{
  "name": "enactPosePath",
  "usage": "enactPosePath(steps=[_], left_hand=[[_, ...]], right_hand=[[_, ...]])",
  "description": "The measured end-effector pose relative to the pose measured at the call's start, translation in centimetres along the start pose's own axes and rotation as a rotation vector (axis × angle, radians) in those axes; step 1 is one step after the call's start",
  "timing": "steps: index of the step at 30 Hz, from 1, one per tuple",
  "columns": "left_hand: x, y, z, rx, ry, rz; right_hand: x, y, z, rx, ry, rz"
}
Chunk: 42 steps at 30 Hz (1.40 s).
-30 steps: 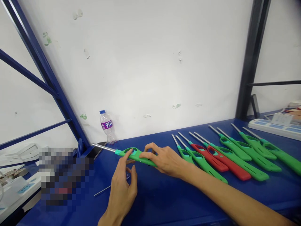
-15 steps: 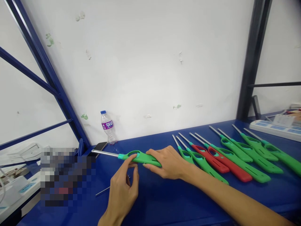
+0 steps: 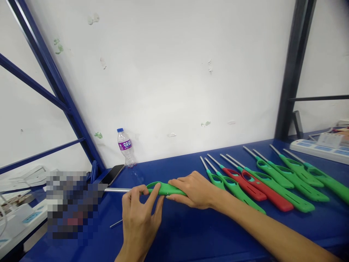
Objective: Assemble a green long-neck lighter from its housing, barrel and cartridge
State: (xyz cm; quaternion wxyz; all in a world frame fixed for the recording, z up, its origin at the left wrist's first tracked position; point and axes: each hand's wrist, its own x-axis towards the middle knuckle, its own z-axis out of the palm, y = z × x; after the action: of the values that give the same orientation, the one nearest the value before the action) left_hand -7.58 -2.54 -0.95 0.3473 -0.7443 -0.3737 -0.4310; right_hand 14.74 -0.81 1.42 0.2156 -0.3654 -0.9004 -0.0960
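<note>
A green long-nosed gas lighter (image 3: 166, 189) lies nearly level above the table, its metal tube pointing left. My right hand (image 3: 191, 189) grips the rear of its handle between thumb and fingers. Around the neck and trigger opening, my left hand (image 3: 140, 209) has its fingers closed on the lighter, hiding the collar and part of the guard. Below and left of that hand, a thin metal rod (image 3: 116, 223) shows on the table, partly covered. To the right lie several more green lighters (image 3: 289, 194) and two red lighters (image 3: 275, 196), side by side, tubes pointing to the back left.
The blue table (image 3: 196, 233) meets a white wall. Against the wall stand a clear plastic bottle (image 3: 124, 145) and, nearby, a dark phone (image 3: 112, 175). A pixelated patch covers something at the left. A white power strip (image 3: 319, 151) lies at the far right, beyond a dark post (image 3: 291, 69).
My left hand has shifted from under the trigger opening up onto the neck and guard. The lighter's tube has dipped to nearly level. My right hand keeps its grip.
</note>
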Motion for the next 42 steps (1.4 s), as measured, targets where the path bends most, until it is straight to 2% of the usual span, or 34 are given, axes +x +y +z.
enactPosePath(steps=[6,15,21,25,30,37,42], left_hand=[[0.2,-0.5,0.2,-0.152,-0.085,0.137],[-0.7,-0.8,0.4,-0.236,-0.139,0.1],[-0.5,-0.3,0.5,-0.225,-0.14,0.077],[-0.5,-0.2,0.7,-0.199,-0.133,-0.005],[-0.7,-0.8,1.0,-0.145,-0.141,-0.15],[-0.8,-0.6,1.0,-0.137,-0.201,-0.214],[-1.0,-0.4,1.1,-0.106,-0.249,-0.247]], right_hand=[[0.0,0.3,0.0,-0.002,0.009,-0.035],[-0.1,0.3,0.5,-0.047,-0.019,-0.069],[0.0,0.1,0.3,0.024,-0.017,0.007],[0.2,0.2,0.1,0.242,0.016,0.196],[0.4,1.1,1.1,0.245,0.041,0.408],[0.1,1.6,3.7,0.249,-0.099,0.376],[0.3,1.6,4.2,0.249,-0.129,0.373]])
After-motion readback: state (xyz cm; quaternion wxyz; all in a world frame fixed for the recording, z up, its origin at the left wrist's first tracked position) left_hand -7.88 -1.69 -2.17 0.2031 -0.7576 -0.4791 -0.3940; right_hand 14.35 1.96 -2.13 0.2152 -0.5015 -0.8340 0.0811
